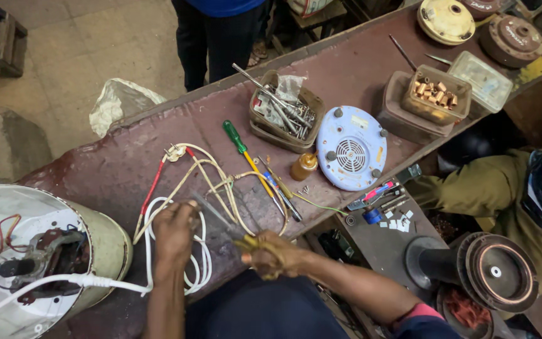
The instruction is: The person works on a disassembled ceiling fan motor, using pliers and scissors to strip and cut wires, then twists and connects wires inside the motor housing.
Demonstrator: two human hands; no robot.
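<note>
Head view: the left hand (174, 231) pinches the cream wires (217, 182) at the near edge of the maroon workbench (120, 169), while the right hand (274, 256) is fisted around yellow-handled pliers (230, 229) just beside it. One green screwdriver (246, 156), one blue fan-vented base (351, 148) and three plastic tubs lie beyond — the bench's left stretch is barer, its near corner taken by one pale appliance drum (105, 248).

Beside the pale blue round base (351, 147) lie two screwdrivers (246, 154) (one green-handled, one slimmer), one small amber bottle (303, 165) and three plastic tubs (285, 111). Beyond the base sit two round motor covers (446, 20). Two hands (174, 231) work nearest the camera.
</note>
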